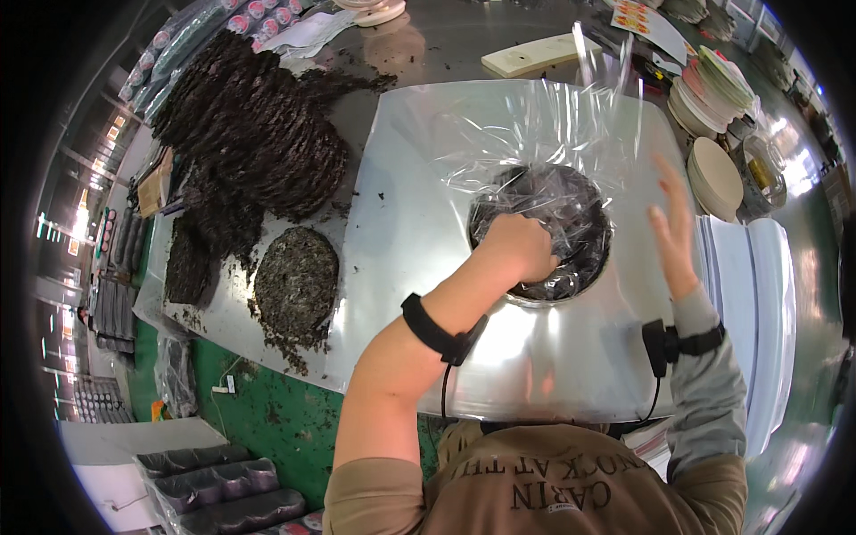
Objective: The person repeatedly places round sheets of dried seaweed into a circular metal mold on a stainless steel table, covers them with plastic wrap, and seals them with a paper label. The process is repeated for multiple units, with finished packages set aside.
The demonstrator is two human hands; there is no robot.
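Observation:
My left hand (521, 249) is closed into a fist and presses on clear plastic film (562, 207) over a round dark mass, apparently seaweed sheets, in a round metal-rimmed opening in the shiny metal worktop (414, 234). Whether its fingers grip the film is hidden. Much of the film stands up crumpled beyond the opening. To the right, my right hand (672, 224) is raised with fingers apart, holding nothing. Both wrists wear black straps with cables.
Left stand stacked dark seaweed-like discs (261, 134) and a lone round disc (297, 284). A pale board (538, 55) lies at the back. At the right are stacked paper discs (714, 177) and white sheets (749, 321). Wrapped dark rolls (217, 485) sit lower left.

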